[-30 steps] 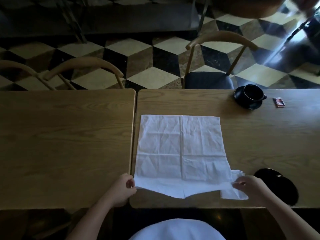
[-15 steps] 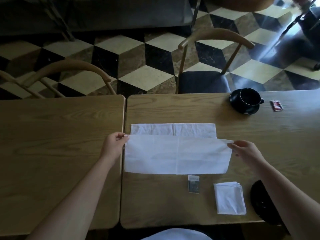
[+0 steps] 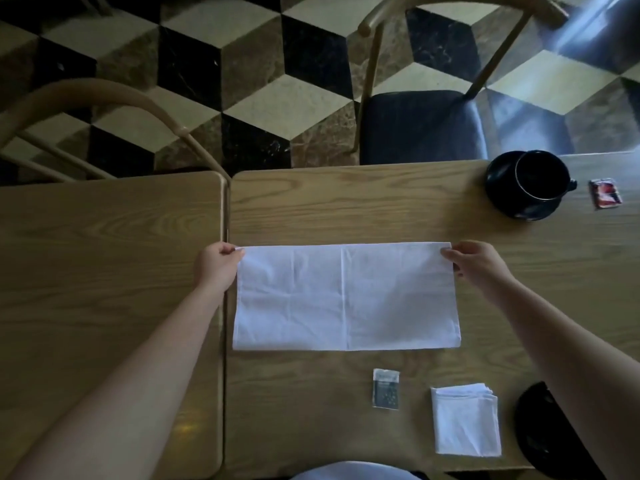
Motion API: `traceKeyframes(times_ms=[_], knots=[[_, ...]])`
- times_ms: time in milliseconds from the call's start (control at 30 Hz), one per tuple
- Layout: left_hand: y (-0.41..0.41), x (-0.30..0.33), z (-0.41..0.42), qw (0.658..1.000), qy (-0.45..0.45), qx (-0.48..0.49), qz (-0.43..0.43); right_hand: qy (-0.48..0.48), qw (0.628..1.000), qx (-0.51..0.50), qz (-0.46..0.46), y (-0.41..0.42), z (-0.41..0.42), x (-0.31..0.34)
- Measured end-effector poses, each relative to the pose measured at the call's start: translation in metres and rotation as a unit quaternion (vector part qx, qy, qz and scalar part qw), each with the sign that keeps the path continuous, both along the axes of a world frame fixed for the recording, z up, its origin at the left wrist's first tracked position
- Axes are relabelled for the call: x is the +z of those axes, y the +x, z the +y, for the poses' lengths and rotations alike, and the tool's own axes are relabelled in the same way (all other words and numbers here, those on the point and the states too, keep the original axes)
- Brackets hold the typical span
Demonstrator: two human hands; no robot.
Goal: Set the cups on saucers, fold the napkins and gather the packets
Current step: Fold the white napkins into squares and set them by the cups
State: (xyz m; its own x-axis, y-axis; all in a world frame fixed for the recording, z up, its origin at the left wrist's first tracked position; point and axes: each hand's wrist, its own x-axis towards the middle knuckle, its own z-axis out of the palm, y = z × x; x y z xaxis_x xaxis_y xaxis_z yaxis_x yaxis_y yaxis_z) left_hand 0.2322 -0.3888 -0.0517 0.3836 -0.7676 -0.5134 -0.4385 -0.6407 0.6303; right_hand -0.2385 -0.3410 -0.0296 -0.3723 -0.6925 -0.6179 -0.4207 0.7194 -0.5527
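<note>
Two wooden worktop (image 3: 346,209) slabs butted side by side over a chequered cube-pattern floor (image 3: 242,81), with two chairs (image 3: 419,126) pushed in at the far edge. Left hand (image 3: 216,266) pinching the far left corner of the white napkin (image 3: 346,296), right hand (image 3: 476,265) pinching the far right corner, both clamped on cloth and set wide apart, presumably to keep the top layer taut and square over the layer beneath. Napkin lying flat as a long rectangle, folded once in half, a centre crease marking the likely line for the next fold. Just nearer the body, a small grey packet (image 3: 385,388) lying loose, and beside it to the right a finished folded napkin (image 3: 465,422), parked clear of the folding space. Past that, by the right forearm, a dark round shape, probably an empty saucer (image 3: 533,431), partly hidden. At the far right, a black cup (image 3: 538,174) seated on its saucer (image 3: 502,199), a red packet (image 3: 605,192) close by, not yet gathered.
</note>
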Motion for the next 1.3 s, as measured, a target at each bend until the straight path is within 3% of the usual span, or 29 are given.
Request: traceKeyframes(times_ms=[533,767,833,900,1033,1133,1300], knots=[[-0.008,-0.008,-0.001,1.000,-0.001,0.011,-0.012,0.011,1.000,0.007,0.028,-0.003,-0.012,-0.017],[-0.011,0.001,0.003,0.996,0.004,-0.010,-0.087,0.011,0.994,0.050,0.102,0.010,-0.021,-0.002],[-0.020,0.011,0.010,0.986,-0.019,-0.056,-0.157,-0.023,0.985,0.058,0.162,0.018,-0.017,0.006],[-0.037,0.022,0.025,0.976,-0.045,-0.141,-0.162,-0.057,0.979,0.061,0.185,0.036,-0.007,0.013],[-0.088,0.032,0.085,0.947,-0.001,-0.319,-0.045,-0.043,0.980,0.190,0.044,0.114,0.037,0.016],[-0.112,0.025,0.119,0.944,0.051,-0.327,0.015,-0.006,0.966,0.251,-0.059,0.173,0.077,0.007],[-0.107,0.011,0.142,0.945,0.099,-0.310,-0.024,0.026,0.968,0.241,-0.067,0.197,0.114,-0.011]])
